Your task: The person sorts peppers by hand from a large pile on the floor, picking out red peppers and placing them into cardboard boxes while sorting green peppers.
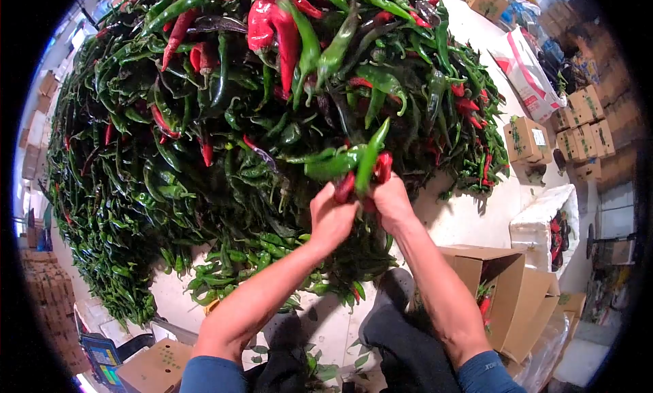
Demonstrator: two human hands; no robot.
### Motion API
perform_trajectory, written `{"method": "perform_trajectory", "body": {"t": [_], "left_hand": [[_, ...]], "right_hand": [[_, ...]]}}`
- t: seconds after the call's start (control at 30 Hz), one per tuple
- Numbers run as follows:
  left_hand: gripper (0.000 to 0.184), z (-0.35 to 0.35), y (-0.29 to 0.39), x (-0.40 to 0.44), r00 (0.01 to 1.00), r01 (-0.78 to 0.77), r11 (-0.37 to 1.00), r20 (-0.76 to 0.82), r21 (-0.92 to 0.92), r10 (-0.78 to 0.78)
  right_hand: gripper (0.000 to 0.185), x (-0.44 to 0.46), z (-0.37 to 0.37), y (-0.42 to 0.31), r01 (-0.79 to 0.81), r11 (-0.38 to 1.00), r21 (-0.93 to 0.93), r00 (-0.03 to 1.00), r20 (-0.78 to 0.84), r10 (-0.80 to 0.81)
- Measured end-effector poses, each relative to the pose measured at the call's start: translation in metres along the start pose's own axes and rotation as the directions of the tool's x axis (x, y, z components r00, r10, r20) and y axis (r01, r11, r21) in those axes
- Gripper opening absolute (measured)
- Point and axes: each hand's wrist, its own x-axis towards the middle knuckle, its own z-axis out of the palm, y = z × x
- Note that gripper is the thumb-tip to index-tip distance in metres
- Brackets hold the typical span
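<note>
Two hands (360,206) gripping green and red peppers (367,163), large pepper heap (224,107) beyond

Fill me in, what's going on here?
A person's left hand and right hand hold a few green and red peppers between them, in front of a large heap of mostly green peppers on a pale floor. A cardboard box stands open by the person's right leg, with red peppers showing inside. A white foam box sits beyond it.

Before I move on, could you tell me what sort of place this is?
Probably a produce packing or sorting room: a huge heap of peppers covers the floor, stacked cardboard boxes stand at the right, and an open carton holds some red peppers.
</note>
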Motion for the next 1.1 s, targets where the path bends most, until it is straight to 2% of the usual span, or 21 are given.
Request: {"method": "perform_trajectory", "body": {"t": [0.07, 0.1, 0.13, 0.2, 0.27, 0.33, 0.37, 0.4, 0.5, 0.6, 0.63, 0.73, 0.77, 0.8, 0.87, 0.9, 0.93, 1.0, 1.03, 1.07, 1.1], "left_hand": [[0.025, -0.013, -0.016, -0.021, 0.971, -0.232, 0.912, 0.135, 0.337, 0.197], [0.025, -0.010, -0.007, -0.032, 0.983, -0.183, 0.937, 0.071, 0.298, 0.170], [0.026, -0.014, 0.011, -0.042, 0.951, 0.280, 0.959, 0.142, -0.028, -0.274], [0.025, -0.018, 0.010, -0.055, 0.983, 0.058, 0.997, 0.176, -0.052, -0.048], [0.025, -0.017, 0.010, -0.067, 0.974, 0.044, 0.992, 0.228, -0.118, -0.016], [0.024, -0.025, 0.019, -0.074, 0.952, -0.018, 1.000, 0.305, -0.006, 0.019], [0.024, -0.026, 0.017, -0.077, 0.956, 0.090, 0.994, 0.284, -0.069, -0.067], [0.025, -0.025, 0.013, -0.083, 0.950, 0.199, 0.971, 0.270, -0.134, -0.158], [0.028, -0.025, -0.001, -0.100, 0.955, 0.233, 0.973, 0.185, 0.006, -0.230], [0.028, -0.025, -0.003, -0.108, 0.941, 0.308, 0.946, 0.181, -0.103, -0.287], [0.022, -0.029, 0.006, -0.108, 0.923, 0.351, 0.935, 0.190, -0.051, -0.336], [0.022, -0.041, -0.009, -0.128, 0.917, 0.351, 0.934, 0.226, -0.068, -0.328], [0.023, -0.050, -0.013, -0.136, 0.906, 0.379, 0.925, 0.201, 0.008, -0.373], [0.018, -0.063, -0.015, -0.142, 0.795, 0.567, 0.819, 0.202, 0.084, -0.571], [0.014, -0.078, -0.054, -0.170, 0.611, 0.770, 0.558, 0.108, -0.310, -0.784], [0.015, -0.091, -0.053, -0.177, 0.591, 0.773, 0.543, 0.059, -0.326, -0.805], [0.016, -0.101, -0.051, -0.183, 0.566, 0.777, 0.528, 0.013, -0.344, -0.824], [0.019, -0.110, -0.050, -0.192, 0.613, 0.716, 0.584, -0.057, -0.383, -0.788], [0.019, -0.114, -0.046, -0.190, 0.639, 0.715, 0.634, -0.091, -0.296, -0.764], [0.018, -0.117, -0.044, -0.188, 0.662, 0.712, 0.671, -0.122, -0.206, -0.739], [0.020, -0.122, -0.046, -0.183, 0.710, 0.678, 0.714, -0.098, -0.172, -0.698]], "right_hand": [[0.022, -0.019, 0.001, 0.004, -0.073, 0.982, 0.175, 0.997, -0.014, 0.077], [0.021, -0.026, -0.010, 0.014, -0.099, 0.983, 0.157, 0.994, 0.061, 0.090], [0.022, -0.039, -0.006, 0.008, -0.143, 0.966, 0.217, 0.988, 0.080, 0.129], [0.025, -0.045, -0.016, 0.025, -0.068, 0.989, 0.129, 0.993, 0.109, 0.054], [0.038, -0.047, -0.032, 0.040, -0.198, 0.960, 0.200, 0.958, 0.247, 0.146], [0.030, -0.061, -0.030, 0.031, -0.162, 0.954, 0.252, 0.963, 0.251, 0.097], [0.024, -0.063, -0.033, 0.035, -0.261, 0.962, 0.076, 0.944, 0.229, 0.238], [0.023, -0.072, -0.032, 0.037, -0.199, 0.975, 0.097, 0.968, 0.176, 0.180], [0.028, -0.089, -0.022, 0.036, -0.016, 0.994, 0.107, 0.998, 0.055, 0.011], [0.045, -0.102, -0.007, 0.015, 0.070, 0.992, -0.101, 0.997, 0.031, -0.067], [0.052, -0.103, -0.005, 0.015, 0.067, 0.991, -0.117, 0.998, 0.020, -0.065], [0.055, -0.109, 0.000, 0.008, 0.107, 0.971, -0.214, 0.992, 0.092, -0.089], [0.055, -0.103, -0.002, 0.022, 0.240, 0.929, -0.281, 0.970, 0.048, -0.237], [0.052, -0.106, -0.006, 0.021, 0.359, 0.733, -0.578, 0.924, 0.107, -0.368], [0.048, -0.109, -0.028, 0.015, 0.432, 0.073, -0.899, 0.788, 0.338, -0.514], [0.047, -0.111, -0.032, 0.012, 0.408, -0.009, -0.913, 0.777, 0.353, -0.521], [0.045, -0.112, -0.037, 0.008, 0.342, -0.007, -0.940, 0.841, 0.310, -0.443], [0.042, -0.113, -0.042, 0.005, 0.276, 0.123, -0.953, 0.894, 0.208, -0.396], [0.039, -0.122, -0.041, -0.002, 0.231, 0.259, -0.938, 0.899, 0.104, -0.426], [0.039, -0.130, -0.048, -0.007, 0.209, 0.308, -0.928, 0.894, 0.054, -0.444], [0.038, -0.140, -0.054, -0.013, 0.248, 0.495, -0.833, 0.891, -0.004, -0.455]]}}
